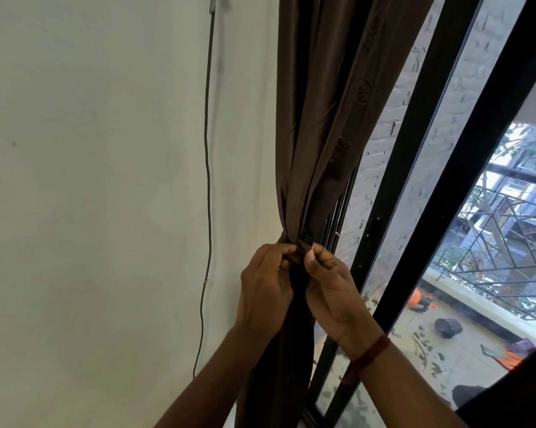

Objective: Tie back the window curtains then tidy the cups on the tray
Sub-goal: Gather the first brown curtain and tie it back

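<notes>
**Two hands on one curtain, knot at the pinch point**

One brown curtain [319, 125] on show, gathered hard against the left edge of the window, and both hands are right at the spot where it narrows. The left hand [265, 288] is closed on the bunched cloth from the wall side, fingers curled in tight around it. The right hand [331, 288] comes in from the window side, thumb and fingertips pinching a fold at that same point. The two hands sit just beside each other, knuckles nearly touching, the cloth squeezed between them. Above the grip the curtain fans out wide; below it, the fabric hangs in one dark narrow column between the forearms.

One red band [368, 355] circles the right wrist. One thin cable [208, 180] runs down the pale wall [90, 180], well apart from the curtain. Two black window bars [464, 168] slant across the glass on the right. Outside, one dark pot [448, 327] lies on the paving near an orange object [415, 299]. Cups and tray: none in this view.
</notes>
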